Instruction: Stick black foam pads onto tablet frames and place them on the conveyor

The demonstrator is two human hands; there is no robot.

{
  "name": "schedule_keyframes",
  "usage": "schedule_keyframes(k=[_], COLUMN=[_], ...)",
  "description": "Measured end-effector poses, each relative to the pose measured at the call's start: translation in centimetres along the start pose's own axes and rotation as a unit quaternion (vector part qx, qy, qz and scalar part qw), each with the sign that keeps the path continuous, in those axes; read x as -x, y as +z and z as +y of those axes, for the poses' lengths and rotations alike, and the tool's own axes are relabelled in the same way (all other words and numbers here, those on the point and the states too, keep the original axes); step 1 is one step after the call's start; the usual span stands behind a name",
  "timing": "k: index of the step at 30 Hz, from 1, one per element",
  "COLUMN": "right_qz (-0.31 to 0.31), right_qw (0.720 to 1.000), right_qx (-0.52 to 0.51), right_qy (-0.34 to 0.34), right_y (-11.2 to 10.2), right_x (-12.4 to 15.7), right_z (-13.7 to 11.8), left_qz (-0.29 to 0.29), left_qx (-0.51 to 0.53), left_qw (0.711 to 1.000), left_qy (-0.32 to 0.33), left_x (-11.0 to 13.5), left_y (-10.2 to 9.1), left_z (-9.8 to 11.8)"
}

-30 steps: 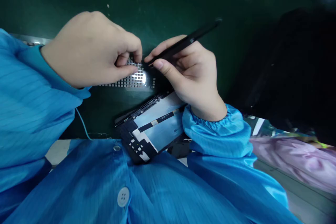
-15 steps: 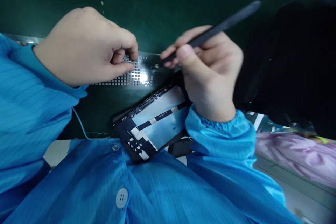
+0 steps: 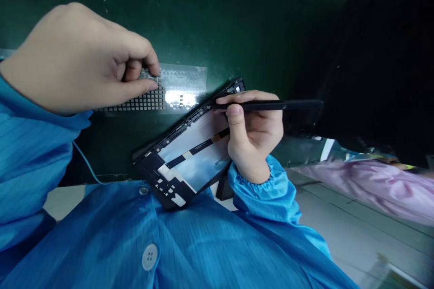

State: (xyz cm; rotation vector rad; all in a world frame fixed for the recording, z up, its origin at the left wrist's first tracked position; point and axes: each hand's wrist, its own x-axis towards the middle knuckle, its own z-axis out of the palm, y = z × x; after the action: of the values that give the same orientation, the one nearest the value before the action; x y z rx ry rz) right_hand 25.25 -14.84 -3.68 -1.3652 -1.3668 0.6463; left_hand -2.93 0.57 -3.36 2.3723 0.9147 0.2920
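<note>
My left hand (image 3: 77,58) is closed, thumb and forefinger pinching the edge of a clear sheet (image 3: 172,88) that carries a grid of small dark squares and lies on the green mat. My right hand (image 3: 252,133) grips black tweezers (image 3: 271,105) held level, their tip at the upper edge of a black device frame (image 3: 190,144). The frame lies tilted at the mat's near edge, with pale panels and a dark strip across its inside. Both wrists wear blue smock sleeves.
A dark green mat (image 3: 210,22) covers the bench. A large black shape (image 3: 373,72) fills the right side. A purple garment of another person (image 3: 373,185) shows at the lower right over a grey floor. A thin blue cord (image 3: 86,165) hangs by my left sleeve.
My right hand has come down from the gridded sheet to the device frame, and the tweezers have swung from pointing up-right to lying level. My left hand has kept its pinch on the sheet.
</note>
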Motion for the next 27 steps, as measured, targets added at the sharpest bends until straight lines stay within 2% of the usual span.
schedule_keyframes(k=[2,6,8,10,14,16,19,21,25,27], right_qz=[-0.009,-0.071,-0.087,-0.114,-0.263,-0.299,-0.295,-0.289,-0.311,-0.325], right_qw=[0.999,0.982,0.981,0.985,0.963,0.953,0.954,0.955,0.95,0.945], right_qx=[0.033,0.148,0.153,0.117,0.052,0.043,0.021,0.0,0.027,0.029], right_qy=[-0.025,-0.097,-0.083,-0.048,-0.017,0.005,0.057,0.066,-0.001,-0.007], right_y=[-0.2,-1.0,-1.0,-0.4,1.9,2.8,3.3,3.1,2.9,3.1], right_x=[0.0,-0.2,-1.2,-3.0,-7.3,-8.6,-8.8,-8.4,-8.4,-9.0], right_z=[-0.1,-1.3,-2.2,-2.8,-2.5,-1.9,-1.4,-1.3,-1.1,-0.8], left_qz=[0.002,0.003,0.012,0.02,-0.016,-0.043,-0.085,-0.095,-0.084,-0.083], left_qx=[0.001,0.006,0.009,0.005,-0.044,-0.07,-0.087,-0.092,-0.102,-0.099], left_qw=[1.0,1.0,1.0,1.0,0.997,0.993,0.986,0.984,0.984,0.986], left_qy=[-0.003,-0.008,-0.008,-0.008,-0.055,-0.09,-0.116,-0.121,-0.117,-0.109], left_x=[0.0,0.0,0.0,-0.1,-0.8,-1.2,-1.6,-1.6,-1.2,-1.1], left_y=[0.0,0.0,-0.2,-0.5,-1.0,-1.2,-1.5,-1.6,-1.5,-1.5], left_z=[-0.3,0.3,1.0,1.8,3.3,3.9,4.5,4.8,4.5,4.0])
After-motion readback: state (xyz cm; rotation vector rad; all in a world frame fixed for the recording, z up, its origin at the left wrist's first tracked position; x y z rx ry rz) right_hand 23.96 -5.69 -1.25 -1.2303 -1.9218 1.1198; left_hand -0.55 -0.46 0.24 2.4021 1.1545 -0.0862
